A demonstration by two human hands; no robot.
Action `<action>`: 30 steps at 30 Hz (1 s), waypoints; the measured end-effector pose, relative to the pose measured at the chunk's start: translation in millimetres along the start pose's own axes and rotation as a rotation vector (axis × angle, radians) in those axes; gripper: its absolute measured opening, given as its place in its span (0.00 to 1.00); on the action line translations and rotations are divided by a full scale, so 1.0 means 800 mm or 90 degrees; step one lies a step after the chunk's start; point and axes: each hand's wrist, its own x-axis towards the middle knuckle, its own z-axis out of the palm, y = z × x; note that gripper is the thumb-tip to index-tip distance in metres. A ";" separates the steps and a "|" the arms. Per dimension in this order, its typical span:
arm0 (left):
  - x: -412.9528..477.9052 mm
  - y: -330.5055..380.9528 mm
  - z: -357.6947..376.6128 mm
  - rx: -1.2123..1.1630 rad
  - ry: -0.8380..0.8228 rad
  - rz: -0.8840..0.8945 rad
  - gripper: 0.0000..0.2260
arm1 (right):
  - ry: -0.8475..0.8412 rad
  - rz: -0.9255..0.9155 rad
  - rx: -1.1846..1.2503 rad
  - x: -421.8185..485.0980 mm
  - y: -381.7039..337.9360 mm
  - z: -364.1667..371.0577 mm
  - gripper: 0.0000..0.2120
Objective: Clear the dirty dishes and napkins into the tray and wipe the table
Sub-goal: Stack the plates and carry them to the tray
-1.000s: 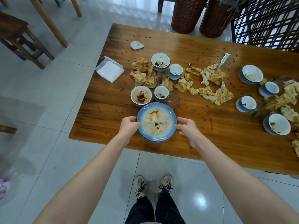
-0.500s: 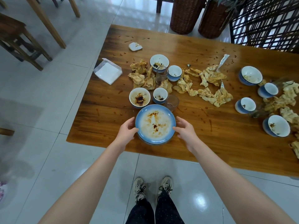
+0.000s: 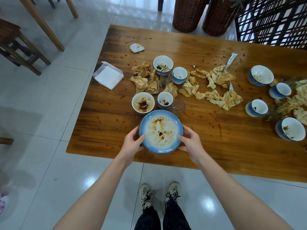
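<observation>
Head view looks down on a wooden bench (image 3: 232, 156) strewn with dirty crockery. Both hands grip a blue-rimmed plate (image 3: 160, 128) smeared with orange sauce, which is near the bench's near edge, toward its left end. The left hand (image 3: 132, 144) curls round the plate's left rim with the thumb on the top face. The right hand (image 3: 191, 144) holds the right rim the same way. Whether the plate rests on the wood or is just off it, I cannot tell.

Just beyond the plate's far rim stand a sauce-stained bowl (image 3: 143, 102), a small cup (image 3: 165, 100) and a short tumbler (image 3: 178, 107), close together in a row. Further toward the far edge are a second bowl (image 3: 163, 63), a tall glass (image 3: 166, 77) and a second cup (image 3: 179, 75). Crumpled brown napkins (image 3: 144, 78) lie beside and between them and trail toward the middle of the bench.

A white wad of tissue (image 3: 136, 47) lies alone near the far left corner. A clear tissue packet (image 3: 108, 75) overhangs the left edge. Toward the right end sits a group of blue bowls (image 3: 261, 77), with more soiled napkins (image 3: 299, 103) among them. Red-brown specks and streaks mark the wood all over.

Two wicker baskets (image 3: 187, 14) stand on the floor past the far edge.
</observation>
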 end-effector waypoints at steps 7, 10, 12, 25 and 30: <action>-0.007 -0.001 -0.007 -0.024 0.008 0.009 0.23 | -0.020 -0.002 0.012 -0.008 0.000 -0.004 0.24; -0.015 0.003 -0.008 -0.030 0.011 0.011 0.23 | -0.030 0.004 0.024 -0.017 -0.003 -0.007 0.24; -0.018 0.005 -0.007 -0.028 0.016 0.015 0.23 | -0.034 0.000 0.036 -0.024 -0.003 -0.011 0.23; -0.028 0.032 0.024 0.029 -0.030 0.028 0.22 | -0.016 -0.049 0.085 -0.065 -0.013 -0.050 0.22; -0.032 0.052 0.060 0.044 -0.087 0.043 0.23 | 0.021 -0.065 0.126 -0.079 -0.015 -0.087 0.24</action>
